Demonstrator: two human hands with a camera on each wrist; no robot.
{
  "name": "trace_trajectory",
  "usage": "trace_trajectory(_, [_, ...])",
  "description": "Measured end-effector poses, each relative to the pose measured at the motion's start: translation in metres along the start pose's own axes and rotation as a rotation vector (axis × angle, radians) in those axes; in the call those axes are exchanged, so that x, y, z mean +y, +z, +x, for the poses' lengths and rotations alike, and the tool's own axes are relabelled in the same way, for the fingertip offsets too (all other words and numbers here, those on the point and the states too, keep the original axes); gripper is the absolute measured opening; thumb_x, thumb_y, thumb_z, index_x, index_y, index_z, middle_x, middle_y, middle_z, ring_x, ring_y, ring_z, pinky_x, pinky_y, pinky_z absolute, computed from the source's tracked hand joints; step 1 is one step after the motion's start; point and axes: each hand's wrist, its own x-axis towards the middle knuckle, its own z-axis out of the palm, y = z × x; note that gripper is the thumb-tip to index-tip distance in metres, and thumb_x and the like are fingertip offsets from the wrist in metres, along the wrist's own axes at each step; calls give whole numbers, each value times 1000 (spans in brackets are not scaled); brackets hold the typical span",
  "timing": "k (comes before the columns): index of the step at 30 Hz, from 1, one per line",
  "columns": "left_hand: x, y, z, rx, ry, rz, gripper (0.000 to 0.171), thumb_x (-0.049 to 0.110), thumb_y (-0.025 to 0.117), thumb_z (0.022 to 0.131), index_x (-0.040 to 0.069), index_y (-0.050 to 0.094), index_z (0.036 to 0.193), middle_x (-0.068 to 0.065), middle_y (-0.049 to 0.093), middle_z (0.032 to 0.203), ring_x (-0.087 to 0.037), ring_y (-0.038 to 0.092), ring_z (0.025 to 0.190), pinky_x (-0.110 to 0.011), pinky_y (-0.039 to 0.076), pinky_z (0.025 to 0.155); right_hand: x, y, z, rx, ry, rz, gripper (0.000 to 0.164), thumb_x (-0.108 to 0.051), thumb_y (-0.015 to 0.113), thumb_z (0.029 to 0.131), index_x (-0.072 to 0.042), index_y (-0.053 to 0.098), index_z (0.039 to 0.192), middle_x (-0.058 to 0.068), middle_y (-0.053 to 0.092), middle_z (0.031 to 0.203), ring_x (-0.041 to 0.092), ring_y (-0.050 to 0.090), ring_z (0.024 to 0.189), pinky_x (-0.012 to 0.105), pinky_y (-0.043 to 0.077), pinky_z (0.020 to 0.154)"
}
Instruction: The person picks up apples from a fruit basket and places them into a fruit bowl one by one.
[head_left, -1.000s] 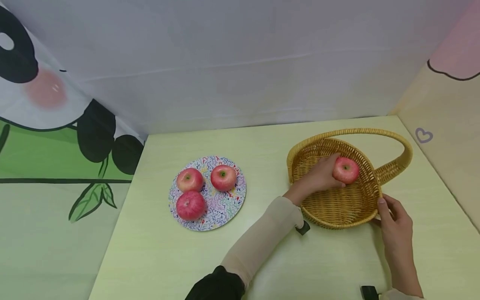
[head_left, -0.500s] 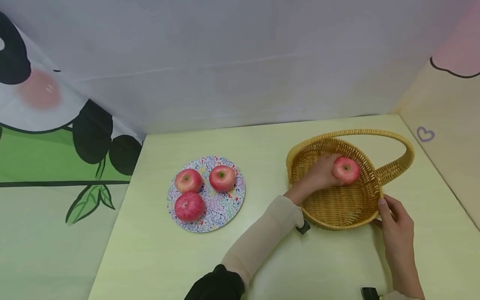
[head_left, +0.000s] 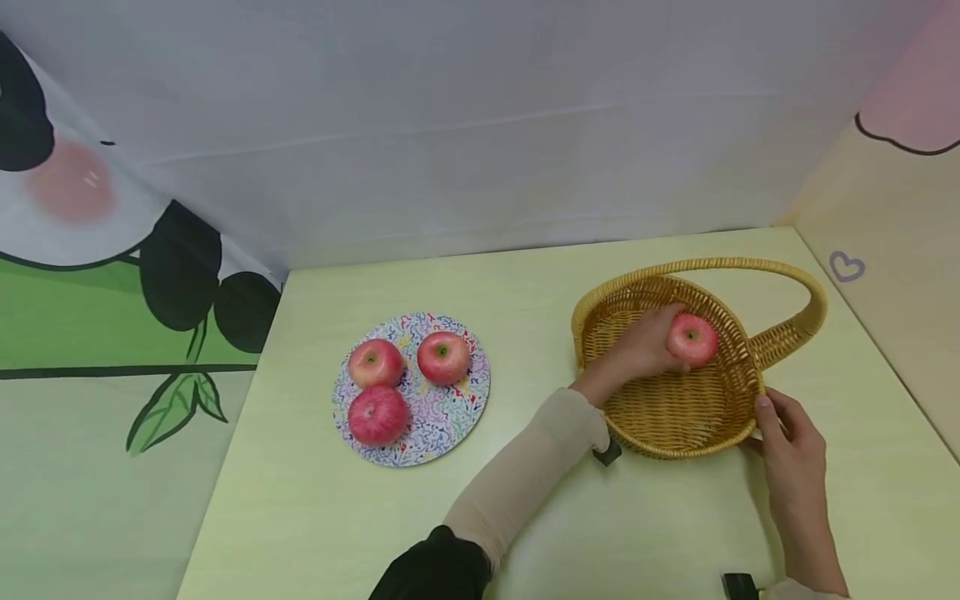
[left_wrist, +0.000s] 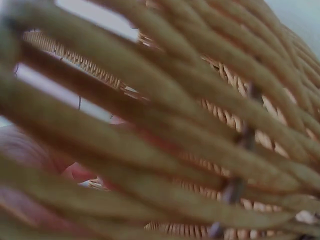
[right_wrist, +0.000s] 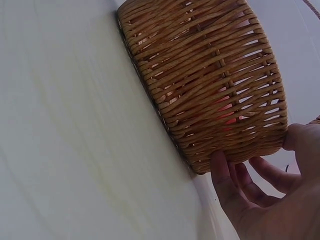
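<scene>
Inside the woven basket point(head_left: 675, 425), my left hand point(head_left: 643, 346) grips a red apple point(head_left: 693, 340), with the thumb in front of it and the other fingers behind. The basket's strands point(left_wrist: 200, 115) fill the left wrist view and hide most of that hand and the apple. At the basket's right side, my right hand point(head_left: 797, 454) holds the rim. In the right wrist view its thumb lies at the rim, while the fingers point(right_wrist: 227, 187) bear on the outer wall point(right_wrist: 210, 95).
A round patterned plate point(head_left: 450, 425) lies on the left of the table point(head_left: 300, 517). On it are two pale red apples point(head_left: 443, 358) and a darker, streaked round fruit point(head_left: 378, 416). The tall basket handle point(head_left: 720, 263) arches behind the held apple. Walls stand behind and at the right.
</scene>
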Motion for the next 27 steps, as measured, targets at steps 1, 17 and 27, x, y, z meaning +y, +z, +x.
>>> trace_trajectory(1, [-1,1,1,-2,6,3,94,27,88,85,18,35,162,2,52,156,-13,47,144,-24,44,111,0,0,0,1,2,0,44,-32,63,105,-9,60,142,-13,61,120,-4,64,101,12,57,70])
trace_trajectory(17, [-4,-5,-9,26,56,-22,80,31,89,82,18,50,150,6,63,138,-8,55,127,-17,46,99,-3,1,1,20,9,7,43,-32,62,105,-9,61,142,-12,61,120,-2,63,103,10,56,71])
trace_trajectory(27, [-14,-14,-38,54,112,-153,80,26,90,81,15,51,150,3,61,140,-8,55,128,-17,46,103,0,2,1,27,15,31,42,-32,63,104,-10,62,141,-13,61,120,-2,64,104,10,56,71])
